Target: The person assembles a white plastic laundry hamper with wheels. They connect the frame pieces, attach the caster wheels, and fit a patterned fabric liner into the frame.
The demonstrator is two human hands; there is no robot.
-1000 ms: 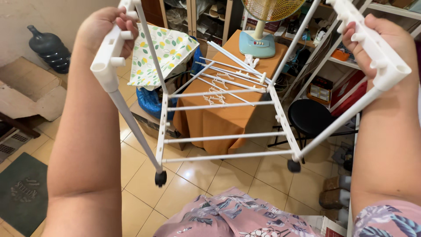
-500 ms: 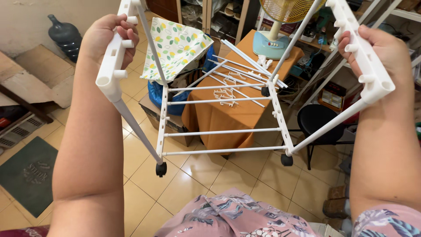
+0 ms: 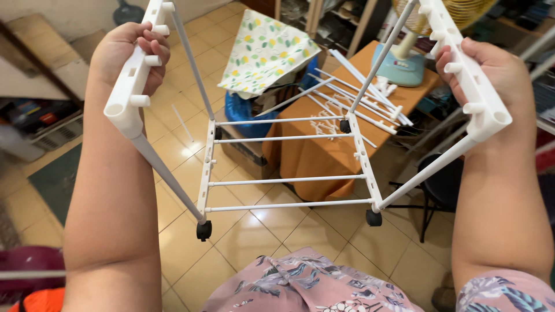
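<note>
two hands hold the white drying rack frame (image 3: 289,167) aloft over the tiled floor (image 3: 272,231): the left hand (image 3: 124,55) wraps one top rail, the right hand (image 3: 491,72) clasps the other. the push-fit legs look loose; if the rails spread, a leg could likely pop out and swing its castor (image 3: 203,230) toward the orange table (image 3: 329,150).
</note>
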